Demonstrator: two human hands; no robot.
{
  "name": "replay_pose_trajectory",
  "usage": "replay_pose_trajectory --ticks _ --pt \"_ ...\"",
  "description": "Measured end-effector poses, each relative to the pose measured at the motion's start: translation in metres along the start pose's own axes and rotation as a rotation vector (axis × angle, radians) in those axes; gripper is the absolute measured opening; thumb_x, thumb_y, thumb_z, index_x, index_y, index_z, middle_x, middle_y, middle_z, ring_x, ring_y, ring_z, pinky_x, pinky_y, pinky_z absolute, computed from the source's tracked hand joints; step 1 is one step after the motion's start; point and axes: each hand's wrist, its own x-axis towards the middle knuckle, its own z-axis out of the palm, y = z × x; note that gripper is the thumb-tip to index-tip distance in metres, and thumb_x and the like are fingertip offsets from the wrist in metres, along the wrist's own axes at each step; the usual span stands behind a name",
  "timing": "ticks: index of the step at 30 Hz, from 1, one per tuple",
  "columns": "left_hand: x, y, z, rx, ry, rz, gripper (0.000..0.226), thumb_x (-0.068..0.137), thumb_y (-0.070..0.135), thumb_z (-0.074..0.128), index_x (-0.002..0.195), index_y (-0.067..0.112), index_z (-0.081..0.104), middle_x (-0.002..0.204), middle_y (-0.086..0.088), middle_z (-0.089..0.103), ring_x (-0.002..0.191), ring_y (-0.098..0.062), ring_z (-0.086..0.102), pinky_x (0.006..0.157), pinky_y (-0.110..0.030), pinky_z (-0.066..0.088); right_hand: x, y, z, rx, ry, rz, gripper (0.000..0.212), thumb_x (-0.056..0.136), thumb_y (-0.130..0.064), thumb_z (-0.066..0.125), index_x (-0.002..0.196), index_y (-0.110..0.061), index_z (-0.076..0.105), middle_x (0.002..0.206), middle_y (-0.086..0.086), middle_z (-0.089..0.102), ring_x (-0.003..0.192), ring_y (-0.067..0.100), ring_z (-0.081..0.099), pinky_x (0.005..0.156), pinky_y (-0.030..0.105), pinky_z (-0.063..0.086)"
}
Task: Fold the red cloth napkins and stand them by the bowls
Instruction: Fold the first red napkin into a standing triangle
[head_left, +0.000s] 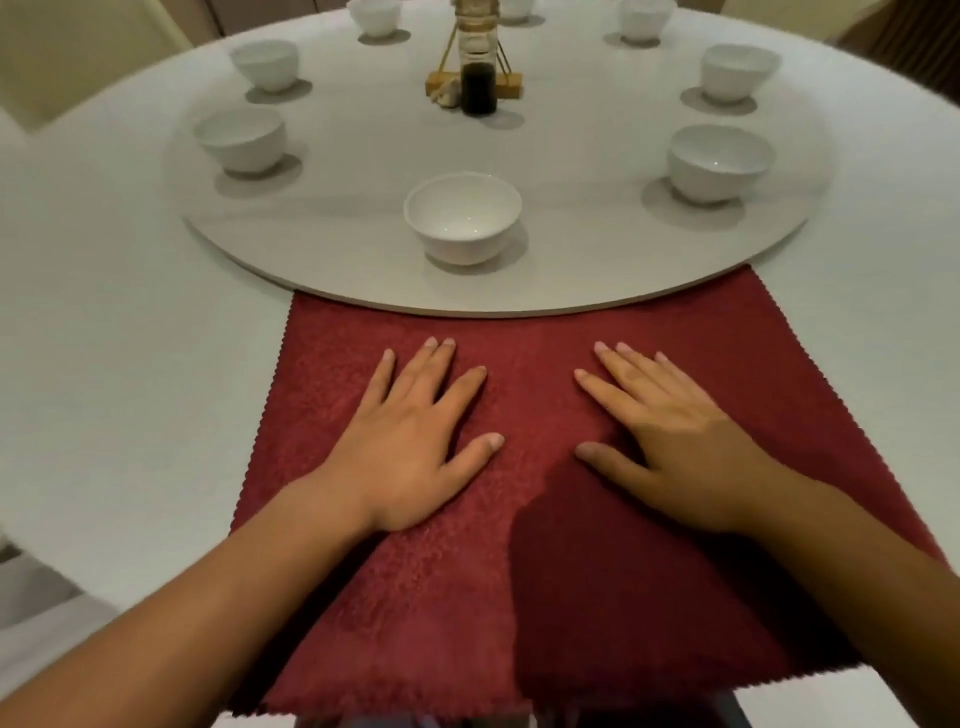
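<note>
We see the red napkin (519, 597) spread flat on the white table (130, 389), its far edge tucked under the round turntable (337, 244) near a white bowl (462, 218), with left hand (410, 447) and right hand (670, 436) pressing it, fingers straight and splayed wide.

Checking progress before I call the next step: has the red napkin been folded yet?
No, the red napkin lies spread out flat on the table, with the left hand and right hand resting open on it.

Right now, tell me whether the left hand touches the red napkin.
Touching. The head view shows the left hand lying flat, fingers straight, palm down on the red napkin.
</note>
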Motion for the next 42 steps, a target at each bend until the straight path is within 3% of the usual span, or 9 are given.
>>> replay_pose_trajectory --ticks 6,12,16,21,25,29,34,39,42 --pt "-0.023 0.026 -0.011 0.055 0.161 -0.028 0.061 0.095 0.057 0.025 0.144 0.028 0.047 0.153 -0.005 0.042 0.145 -0.025 0.035 0.123 -0.046 0.02 -0.02 -0.008 -0.009 0.147 0.028 -0.041 0.094 0.078 -0.088 0.02 0.158 -0.038 0.015 0.168 -0.007 0.005 0.153 0.005 -0.006 0.126 0.038 -0.003" --pt "-0.063 0.061 0.005 -0.046 -0.029 -0.156 0.086 0.086 0.082 0.01 0.16 0.037 0.011 0.17 -0.003 -0.002 0.156 -0.02 -0.01 0.124 -0.055 -0.006 -0.06 -0.01 -0.001 0.138 -0.016 -0.041 0.106 0.069 -0.096 0.013 0.158 -0.039 0.016 0.168 -0.008 -0.001 0.153 0.009 -0.011 0.125 0.037 -0.006" --pt "-0.067 0.056 0.012 -0.015 -0.024 -0.133 0.094 0.079 0.085 0.0 0.161 0.038 0.0 0.17 0.0 -0.013 0.154 -0.017 -0.02 0.124 -0.053 -0.011 -0.075 -0.017 0.005 0.179 0.014 -0.031 0.092 0.077 -0.087 0.027 0.156 -0.04 0.021 0.167 -0.01 0.001 0.153 0.007 -0.009 0.125 0.033 -0.006" --pt "-0.067 0.037 0.001 -0.023 -0.096 -0.008 0.09 0.083 0.084 0.01 0.161 0.04 0.0 0.168 0.004 -0.016 0.153 -0.013 -0.022 0.124 -0.046 -0.013 -0.093 -0.033 0.013 0.172 0.254 -0.002 0.062 0.084 -0.07 0.036 0.129 -0.035 0.061 0.148 -0.01 0.049 0.14 0.015 0.041 0.113 0.034 0.033" --pt "-0.066 0.016 -0.006 -0.001 -0.108 0.104 0.095 0.078 0.09 0.003 0.16 0.042 0.0 0.168 0.008 -0.013 0.153 -0.009 -0.02 0.126 -0.039 -0.01 -0.098 -0.037 0.014 0.163 0.388 -0.025 0.031 0.087 -0.056 0.047 0.091 -0.031 0.064 0.099 -0.014 0.057 0.095 0.013 0.053 0.082 0.036 0.047" --pt "-0.06 -0.008 -0.012 0.031 -0.072 0.144 0.095 0.078 0.092 0.0 0.158 0.044 0.017 0.169 0.009 0.005 0.156 -0.011 -0.004 0.127 -0.037 0.001 -0.101 -0.048 0.007 0.216 0.346 -0.007 0.025 0.09 -0.053 0.058 0.078 -0.031 0.058 0.077 -0.014 0.05 0.075 0.007 0.05 0.068 0.03 0.045" --pt "-0.066 0.003 -0.033 0.063 0.23 0.184 0.042 0.093 0.049 0.054 0.13 0.034 0.062 0.13 0.008 0.062 0.122 -0.02 0.057 0.099 -0.04 0.047 -0.102 -0.07 -0.001 0.273 0.277 0.025 0.03 0.09 -0.056 0.061 0.078 -0.029 0.061 0.067 -0.014 0.054 0.066 0.006 0.053 0.063 0.027 0.045" --pt "-0.095 0.067 -0.024 -0.365 0.198 0.269 0.056 0.084 0.072 0.06 0.124 0.033 0.063 0.121 0.016 0.059 0.115 -0.004 0.055 0.1 -0.034 0.047 -0.095 -0.089 -0.004 0.278 0.316 0.005 0.031 0.09 -0.057 0.061 0.078 -0.029 0.059 0.059 -0.013 0.052 0.063 0.006 0.051 0.061 0.029 0.042" --pt "-0.106 0.072 -0.009 -0.303 0.104 0.239 0.08 0.073 0.085 0.061 0.136 0.035 0.056 0.139 0.016 0.048 0.132 -0.003 0.042 0.113 -0.036 0.039 -0.097 -0.084 0.0 0.367 0.273 -0.069 0.027 0.086 -0.057 0.064 0.08 -0.031 0.063 0.071 -0.014 0.055 0.068 0.003 0.053 0.068 0.033 0.049"
